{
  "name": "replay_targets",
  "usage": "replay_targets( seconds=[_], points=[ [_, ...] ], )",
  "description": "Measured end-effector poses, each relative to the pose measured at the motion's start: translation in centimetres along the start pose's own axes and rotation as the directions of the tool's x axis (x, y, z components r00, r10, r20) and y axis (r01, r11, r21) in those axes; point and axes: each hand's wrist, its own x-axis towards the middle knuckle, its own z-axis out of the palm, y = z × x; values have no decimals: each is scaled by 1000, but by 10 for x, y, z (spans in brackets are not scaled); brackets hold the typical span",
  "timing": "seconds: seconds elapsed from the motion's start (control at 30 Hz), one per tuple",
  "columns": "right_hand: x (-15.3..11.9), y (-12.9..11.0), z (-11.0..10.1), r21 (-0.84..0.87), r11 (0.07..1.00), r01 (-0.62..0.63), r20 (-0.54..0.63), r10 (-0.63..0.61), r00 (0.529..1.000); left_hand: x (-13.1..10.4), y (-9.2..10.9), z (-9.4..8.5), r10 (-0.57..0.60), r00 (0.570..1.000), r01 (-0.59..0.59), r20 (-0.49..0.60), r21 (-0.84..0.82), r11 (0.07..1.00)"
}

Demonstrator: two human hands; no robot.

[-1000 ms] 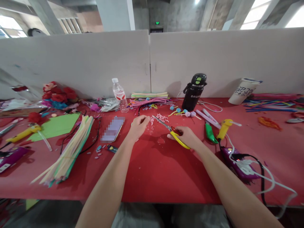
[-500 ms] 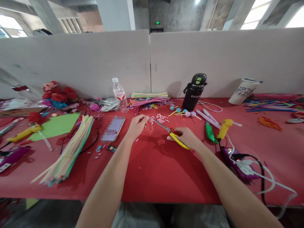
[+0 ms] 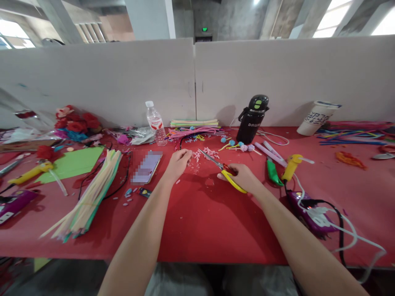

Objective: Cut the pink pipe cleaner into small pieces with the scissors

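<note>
Red counter [image 3: 185,230] extends beneath the fingers of the left hand [image 3: 179,162] and right hand [image 3: 242,176]. Bundle of pale strips [image 3: 89,195]: lying well left of the left fingers. Black bottle [image 3: 249,123]: upright, beyond the right fingers. Phone [image 3: 148,166]: flat, just left of the left fingers, screen pixelated. Scissors [image 3: 227,176]: gripped by the handles in the right fingers, blades aimed toward the left fingertips, apart from them. Pink pieces [image 3: 210,153]: loose heap just right of the left fingers, which are pinched together; anything held there is too small to tell.
</note>
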Motion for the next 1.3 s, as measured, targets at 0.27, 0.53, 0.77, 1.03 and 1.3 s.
replay_targets(
  seconds=[0.27,0.53,0.77,1.03,1.3],
  points=[
    [0,0,2,-34,999,-13,-23,12,1000,-2,2,-4,61,995,-32,-85,304,952],
    [2,3,7,-58,998,-26,-63,23,998,0,-4,-41,-162,986,104,41,606,789],
    [2,6,13,-92,995,-30,-52,25,998,1,-7,-52,-398,909,241,122,625,743],
    [4,9,14,-75,997,-37,-56,33,998,3,-6,-45,-7,991,89,-131,629,772],
    [9,10,10,69,995,-68,-74,73,995,0,-7,-17,255,966,-187,-39,577,795]
  ],
)
